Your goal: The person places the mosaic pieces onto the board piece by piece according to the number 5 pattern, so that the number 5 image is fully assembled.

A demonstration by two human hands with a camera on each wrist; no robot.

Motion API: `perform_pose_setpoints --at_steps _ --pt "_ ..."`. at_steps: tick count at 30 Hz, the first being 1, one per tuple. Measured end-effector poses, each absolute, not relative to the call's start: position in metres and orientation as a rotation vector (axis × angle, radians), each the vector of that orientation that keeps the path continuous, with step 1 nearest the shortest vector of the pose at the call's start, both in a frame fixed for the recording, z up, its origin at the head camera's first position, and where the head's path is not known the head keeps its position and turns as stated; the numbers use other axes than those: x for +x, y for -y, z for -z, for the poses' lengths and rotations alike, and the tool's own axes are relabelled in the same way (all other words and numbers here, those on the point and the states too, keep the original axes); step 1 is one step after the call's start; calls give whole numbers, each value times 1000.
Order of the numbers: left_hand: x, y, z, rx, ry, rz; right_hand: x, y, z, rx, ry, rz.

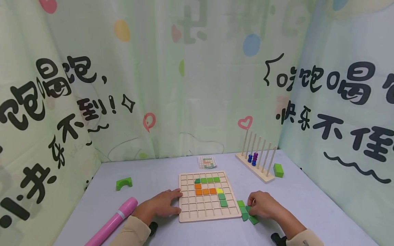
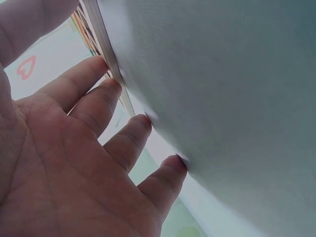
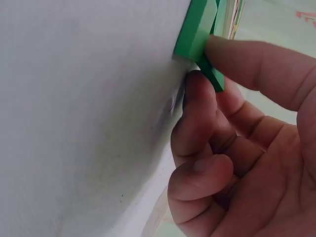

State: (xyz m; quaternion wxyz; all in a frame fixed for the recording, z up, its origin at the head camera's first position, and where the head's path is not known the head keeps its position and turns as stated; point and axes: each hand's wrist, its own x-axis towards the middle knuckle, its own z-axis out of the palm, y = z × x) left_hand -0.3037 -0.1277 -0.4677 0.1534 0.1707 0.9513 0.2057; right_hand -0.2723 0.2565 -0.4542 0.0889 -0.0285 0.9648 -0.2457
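A square wooden grid board [image 1: 201, 207] lies in the middle of the table. On it, green, orange, yellow and darker green tiles [image 1: 210, 180] form an angular line. My left hand [image 1: 164, 204] lies at the board's left edge, thumb and fingers extended; in the left wrist view its fingertips [image 2: 111, 84] touch the edge and tabletop. Beside the board's lower right corner are several loose green tiles [image 1: 244, 212]. There my right hand [image 1: 265, 205] pinches a tilted green tile [image 3: 213, 78] between thumb and fingers, against another green tile [image 3: 195, 32].
Behind the board lies a pattern card [image 1: 207, 162]. A wooden peg stand [image 1: 261, 174] with a few beads is at back right, next to a green block [image 1: 278, 170]. At left are a green arch block [image 1: 124, 183] and a pink cylinder [image 1: 114, 222]. Printed curtains surround the table.
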Motion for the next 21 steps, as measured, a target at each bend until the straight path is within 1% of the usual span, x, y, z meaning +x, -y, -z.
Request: perform_pose_setpoints --at_steps 13,21 --pt "-301 129 463 508 -2725 -603 -277 -263 455 -67 -2885 859" --pt "-301 128 464 501 -2725 -604 -278 -255 446 -138 -2886 961"
